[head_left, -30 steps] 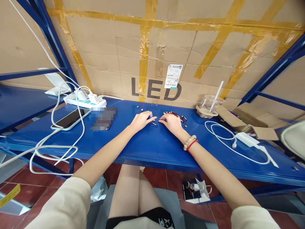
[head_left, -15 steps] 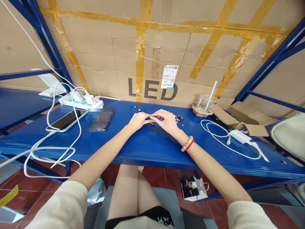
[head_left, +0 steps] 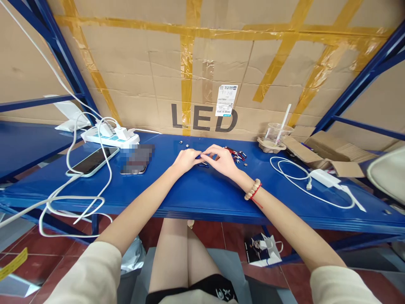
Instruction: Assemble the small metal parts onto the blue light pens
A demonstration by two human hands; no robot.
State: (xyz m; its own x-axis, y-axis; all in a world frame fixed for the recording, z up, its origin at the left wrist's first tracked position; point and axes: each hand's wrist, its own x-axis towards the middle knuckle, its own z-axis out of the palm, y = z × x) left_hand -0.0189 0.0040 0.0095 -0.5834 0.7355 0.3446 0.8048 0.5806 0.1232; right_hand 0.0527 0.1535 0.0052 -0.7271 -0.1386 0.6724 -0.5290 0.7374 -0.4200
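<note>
My left hand (head_left: pixel 187 160) and my right hand (head_left: pixel 219 160) meet over the blue shelf top (head_left: pixel 202 192), fingertips almost touching. Both are pinched closed around something too small and too hidden to name. Just below the fingertips lies a small dark blue piece (head_left: pixel 204 165), partly covered by the fingers. A pile of small red, silver and dark metal pieces (head_left: pixel 238 155) spreads beyond my right hand, partly behind it. Two tiny silver bits (head_left: pixel 187 145) rest behind my left hand. A beaded bracelet (head_left: pixel 253 189) and a red string circle my right wrist.
Left are a power strip (head_left: pixel 109 138) with white cables, a white-edged phone (head_left: pixel 95 161) and a dark phone (head_left: pixel 138 159). To the right stand a plastic cup (head_left: pixel 276 134) in a carrier, a charger cable (head_left: pixel 284 181) and an opened carton (head_left: pixel 335 152). A large cardboard box (head_left: pixel 209 63) backs the shelf.
The view has shifted slightly, so most things sit a little further right. My fingers have moved slightly at the pinch, and more red pieces show beside my right hand.
</note>
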